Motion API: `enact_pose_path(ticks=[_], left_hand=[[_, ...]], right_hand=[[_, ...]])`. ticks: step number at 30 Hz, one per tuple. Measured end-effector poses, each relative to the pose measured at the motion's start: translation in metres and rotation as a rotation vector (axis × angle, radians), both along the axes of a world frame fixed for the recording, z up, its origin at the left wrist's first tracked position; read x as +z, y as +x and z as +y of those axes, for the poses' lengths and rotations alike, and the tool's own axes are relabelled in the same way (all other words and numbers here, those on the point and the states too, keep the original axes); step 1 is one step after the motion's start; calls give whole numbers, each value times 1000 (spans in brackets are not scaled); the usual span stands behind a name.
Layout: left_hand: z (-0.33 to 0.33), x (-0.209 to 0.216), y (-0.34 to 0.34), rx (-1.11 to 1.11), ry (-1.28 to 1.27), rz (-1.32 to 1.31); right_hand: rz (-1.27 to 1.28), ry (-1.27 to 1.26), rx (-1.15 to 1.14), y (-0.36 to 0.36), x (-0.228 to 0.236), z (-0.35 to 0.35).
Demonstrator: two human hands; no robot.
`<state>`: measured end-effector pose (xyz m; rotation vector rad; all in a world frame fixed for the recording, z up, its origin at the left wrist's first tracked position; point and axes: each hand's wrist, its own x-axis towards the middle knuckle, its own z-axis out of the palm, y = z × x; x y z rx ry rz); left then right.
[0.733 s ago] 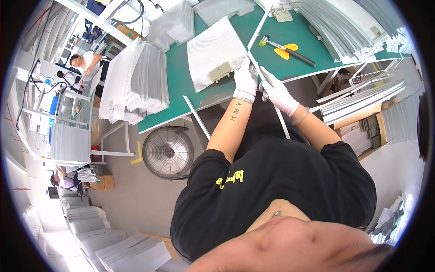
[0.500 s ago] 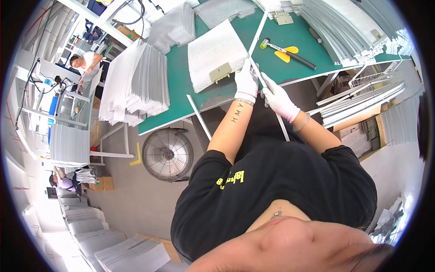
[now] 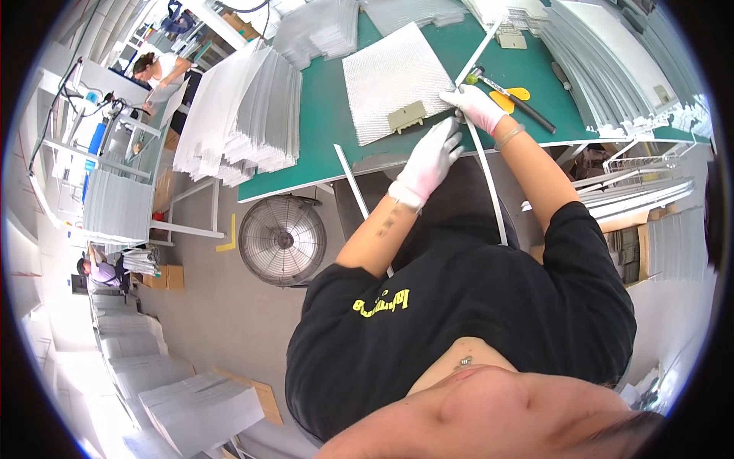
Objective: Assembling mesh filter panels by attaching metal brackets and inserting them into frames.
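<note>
One white strip point(image 3: 488, 183), long axis pointing toward torso point(image 3: 466, 298), right hand point(image 3: 477, 108) gripping it, left hand point(image 3: 430, 163) loosely spread

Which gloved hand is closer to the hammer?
The right hand, on the white strip beside the hammer; the left hand is farther left and lower in view.

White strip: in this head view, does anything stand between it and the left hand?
Nothing visible: the left hand, fingers extended, is just left of the white strip, with an open gap between. The right hand holds the strip farther up.
</note>
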<state>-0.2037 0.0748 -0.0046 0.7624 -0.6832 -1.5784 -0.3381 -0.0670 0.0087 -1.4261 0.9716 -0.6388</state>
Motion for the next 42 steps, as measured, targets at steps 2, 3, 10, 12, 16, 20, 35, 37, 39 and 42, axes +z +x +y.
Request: enact_pose_path(ticks=[2, 3, 10, 12, 16, 20, 35, 37, 39, 42], left_hand=[[31, 42, 43, 109, -296, -821], [41, 42, 68, 510, -262, -1330], [19, -6, 201, 366, -114, -325], [11, -2, 196, 195, -32, -127], [13, -2, 195, 250, -83, -70], [17, -22, 221, 302, 61, 88], [76, 103, 135, 599, -458, -727], [99, 97, 152, 736, -646, -1419], [131, 117, 128, 592, -455, -332], [180, 92, 151, 527, -510, -186]], right_hand=[[-208, 166, -77, -6, -11, 1], [-261, 214, -77, -5, -10, 3], [-502, 348, 55, 15, -6, 12], [-524, 350, 56, 9, -6, 13], [-597, 323, 58, 6, 3, 20], [-596, 322, 73, 13, 5, 24], [-644, 41, 103, -11, 68, 67], [-647, -12, 145, -7, 85, 82], [-628, -100, 237, -8, 107, 102], [-502, -236, 294, -2, 145, 131]])
